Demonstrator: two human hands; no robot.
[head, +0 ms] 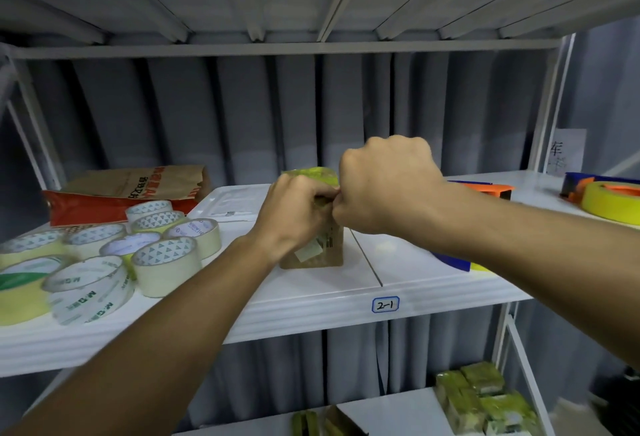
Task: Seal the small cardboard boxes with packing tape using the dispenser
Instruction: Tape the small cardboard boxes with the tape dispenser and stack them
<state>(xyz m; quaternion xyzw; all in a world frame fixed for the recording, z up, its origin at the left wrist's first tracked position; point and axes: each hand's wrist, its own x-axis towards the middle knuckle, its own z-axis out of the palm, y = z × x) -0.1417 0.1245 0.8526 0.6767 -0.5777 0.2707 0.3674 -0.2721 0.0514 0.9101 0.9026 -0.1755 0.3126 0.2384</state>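
A small cardboard box (pixel 323 251) stands upright on the white shelf (pixel 311 300), its top wrapped in yellow-green tape. My left hand (pixel 294 212) grips the box's upper front. My right hand (pixel 384 186) is closed in a fist right beside it, pinching something at the box's top edge; what it pinches is hidden. An orange and blue tape dispenser (pixel 488 190) lies behind my right forearm. A second dispenser with a yellow roll (pixel 606 198) sits at the far right.
Several rolls of clear and beige tape (pixel 114 252) crowd the shelf's left side, with a brown paper bag (pixel 131 190) behind them. A label reads 2-1 (pixel 385 304). Taped boxes (pixel 485 401) pile on the lower shelf. Grey curtain hangs behind.
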